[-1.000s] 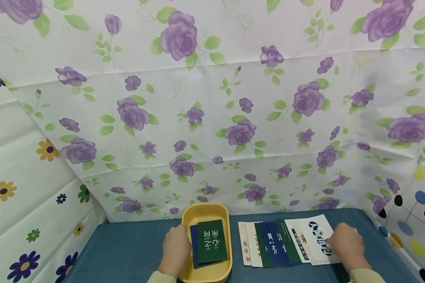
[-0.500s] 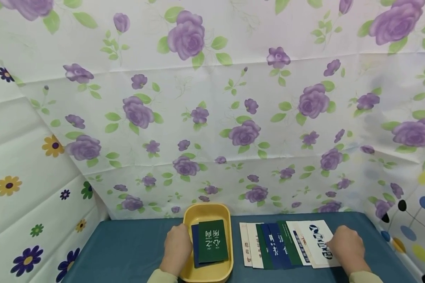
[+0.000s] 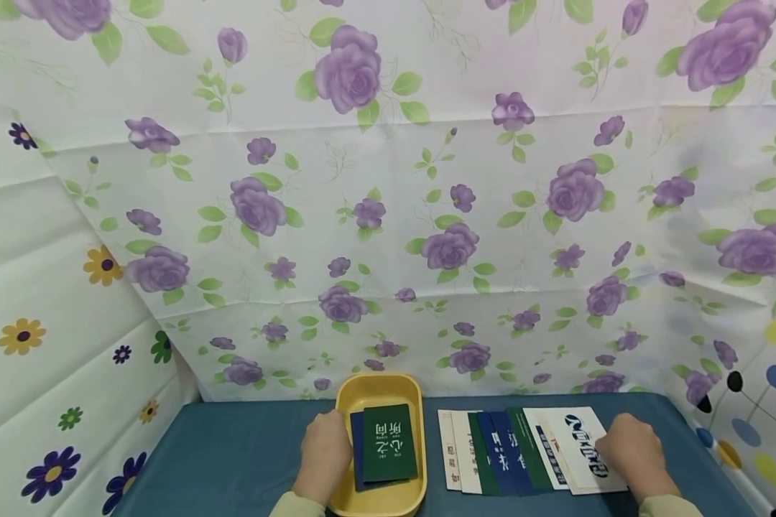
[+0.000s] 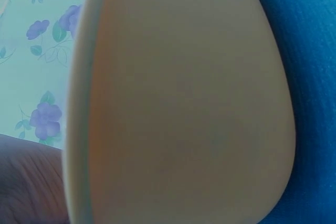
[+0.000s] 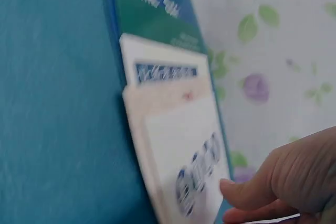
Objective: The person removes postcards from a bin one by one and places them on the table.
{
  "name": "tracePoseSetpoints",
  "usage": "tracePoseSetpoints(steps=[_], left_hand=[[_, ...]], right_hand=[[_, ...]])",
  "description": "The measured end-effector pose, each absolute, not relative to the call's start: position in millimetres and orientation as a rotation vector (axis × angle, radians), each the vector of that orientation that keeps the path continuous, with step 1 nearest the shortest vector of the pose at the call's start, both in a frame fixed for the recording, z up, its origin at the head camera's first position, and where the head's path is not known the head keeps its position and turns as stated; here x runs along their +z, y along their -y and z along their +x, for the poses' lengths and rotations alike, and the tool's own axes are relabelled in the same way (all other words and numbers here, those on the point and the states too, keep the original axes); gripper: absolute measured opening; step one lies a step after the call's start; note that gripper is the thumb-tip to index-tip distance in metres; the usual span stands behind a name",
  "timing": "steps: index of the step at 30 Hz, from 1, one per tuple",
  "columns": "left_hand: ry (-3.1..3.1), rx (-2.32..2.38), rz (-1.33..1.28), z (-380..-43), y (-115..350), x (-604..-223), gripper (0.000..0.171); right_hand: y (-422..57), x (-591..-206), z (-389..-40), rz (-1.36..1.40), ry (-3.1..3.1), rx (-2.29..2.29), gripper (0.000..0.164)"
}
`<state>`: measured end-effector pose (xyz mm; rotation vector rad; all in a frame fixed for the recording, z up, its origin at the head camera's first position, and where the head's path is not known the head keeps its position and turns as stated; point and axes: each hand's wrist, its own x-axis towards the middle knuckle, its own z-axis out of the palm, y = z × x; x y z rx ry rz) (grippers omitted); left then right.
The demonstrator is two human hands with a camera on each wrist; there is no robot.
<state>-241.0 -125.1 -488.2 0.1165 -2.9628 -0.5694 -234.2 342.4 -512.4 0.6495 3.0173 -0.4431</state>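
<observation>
My left hand [image 3: 325, 454] grips the left rim of a yellow plastic basin [image 3: 378, 382]. In the left wrist view the outer wall of the basin [image 4: 194, 103] fills most of the picture, with part of the hand [image 4: 31, 182] at its rim. Inside the basin a green notebook [image 3: 388, 449] with white characters lies over a dark blue notebook [image 3: 358, 449]. My right hand [image 3: 636, 452] pinches the right edge of a white booklet [image 3: 582, 467] with blue lettering. The right wrist view has the thumb [image 5: 247, 192] on top of that booklet [image 5: 184, 145].
Left of the white booklet, several overlapping booklets form a fanned row, among them a blue one [image 3: 506, 459] and a cream one [image 3: 449, 452]. A blue-green cloth [image 3: 233, 452] covers the table. Floral sheeting [image 3: 388, 215] hangs close behind it and along both sides.
The head view has shifted slightly, so the scene sits a little further right and lower. Both hands keep their hold on the basin and the white booklet.
</observation>
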Motion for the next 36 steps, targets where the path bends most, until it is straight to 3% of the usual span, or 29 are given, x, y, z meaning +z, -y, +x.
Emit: tracePoseSetpoints(steps=[8,17,30,36], left_hand=[[2.952,-0.542,0.109,-242,125,-491,0.019],[2.948,-0.55,0.108,-241,125,-493,0.021],[2.973,-0.555,0.122,-243,125,-490,0.022],[2.984,-0.536,0.134,-243,124,-490,0.022]], right_hand=[[-287,-472,-237,0.447,-3.204,-0.674,0.024],[-199,-454,-241,0.1,-3.423,-0.864,0.042],[-93,-450,-235,-0.163,-3.265,-0.963,0.052],[-61,-462,-229,-0.32,-3.228,-0.904,0.044]])
